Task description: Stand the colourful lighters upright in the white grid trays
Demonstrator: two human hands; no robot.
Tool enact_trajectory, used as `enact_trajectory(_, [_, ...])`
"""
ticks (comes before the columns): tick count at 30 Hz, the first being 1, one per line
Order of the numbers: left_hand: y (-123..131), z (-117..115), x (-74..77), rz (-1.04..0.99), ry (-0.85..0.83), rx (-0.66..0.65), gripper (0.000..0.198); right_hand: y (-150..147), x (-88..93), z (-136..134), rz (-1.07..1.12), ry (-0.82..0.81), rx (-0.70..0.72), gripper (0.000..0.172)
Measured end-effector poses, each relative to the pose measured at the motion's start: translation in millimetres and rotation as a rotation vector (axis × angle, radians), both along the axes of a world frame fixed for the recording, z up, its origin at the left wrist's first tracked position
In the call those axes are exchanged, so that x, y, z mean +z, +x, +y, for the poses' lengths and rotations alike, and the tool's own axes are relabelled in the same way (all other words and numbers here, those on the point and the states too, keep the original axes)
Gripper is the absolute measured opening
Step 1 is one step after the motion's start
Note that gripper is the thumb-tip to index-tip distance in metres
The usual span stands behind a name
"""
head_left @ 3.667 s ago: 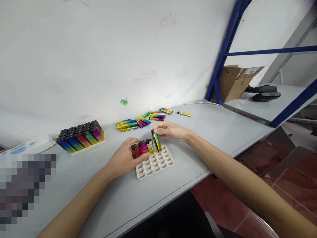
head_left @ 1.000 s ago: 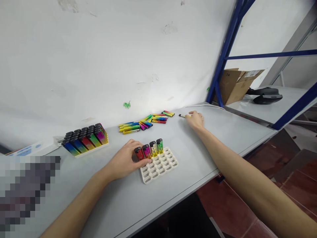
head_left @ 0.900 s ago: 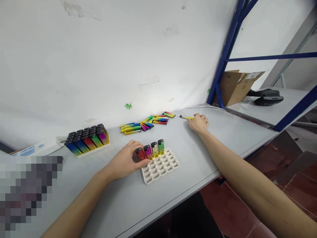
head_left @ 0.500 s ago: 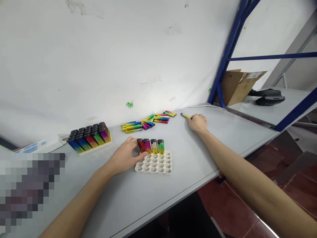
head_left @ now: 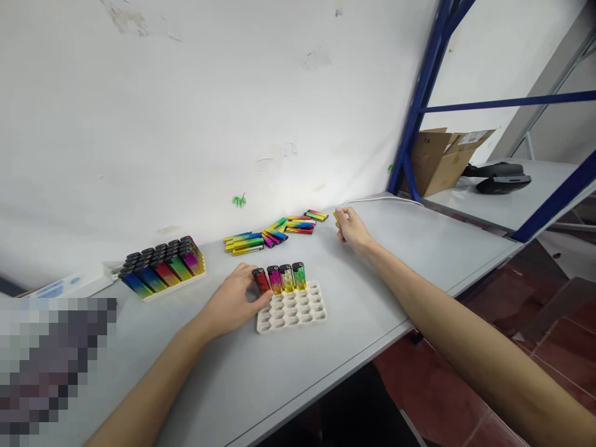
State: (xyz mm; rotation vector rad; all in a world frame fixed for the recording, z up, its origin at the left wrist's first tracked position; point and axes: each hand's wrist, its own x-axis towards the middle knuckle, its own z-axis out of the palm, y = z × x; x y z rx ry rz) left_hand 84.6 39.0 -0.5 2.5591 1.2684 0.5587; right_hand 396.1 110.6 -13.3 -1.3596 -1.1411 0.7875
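My left hand (head_left: pixel 236 299) is closed round the red lighter (head_left: pixel 261 280) at the back left corner of the white honeycomb tray (head_left: pixel 292 323). Its thumb lies across the lighter's base, and the fingers behind are partly hidden. Beside the red one, a purple lighter (head_left: pixel 275 280), a clear-and-yellow lighter (head_left: pixel 287 278) and a green lighter (head_left: pixel 298 277) stand in the back row; the cells in front are bare. Farther right, my right hand (head_left: pixel 354 230) grips a yellow lighter (head_left: pixel 337 218), mostly covered by the fingers and raised above the table.
Several multicoloured lighters (head_left: pixel 249 243) lie in a loose pile along the wall. At left stands a full tray of lighters (head_left: pixel 164 268), with a white box (head_left: pixel 74 280) behind it. A blue metal frame (head_left: pixel 416 112) rises at right, near a cardboard box (head_left: pixel 437 162).
My right hand has moved left towards the pile and turned, bringing the yellow lighter upright. The white tray has turned slightly and the red lighter leans more to the left.
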Motion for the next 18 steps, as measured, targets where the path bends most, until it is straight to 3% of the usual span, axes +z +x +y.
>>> enact_trajectory(6, [1.2, -5.8, 1.6, 0.018, -0.026, -0.002, 0.025, -0.1, 0.0, -0.3, 0.017, -0.094, -0.037, 0.026])
enact_trajectory(13, [1.7, -5.0, 0.5, 0.048, -0.041, -0.01, 0.029, -1.1, -0.3, 0.0, 0.06, -0.058, 0.075, 0.048])
enact_trajectory(18, [0.9, -5.6, 0.0, 0.06, -0.041, -0.01, 0.031, -5.5, 3.3, -5.0, 0.145, -0.012, 0.253, 0.029])
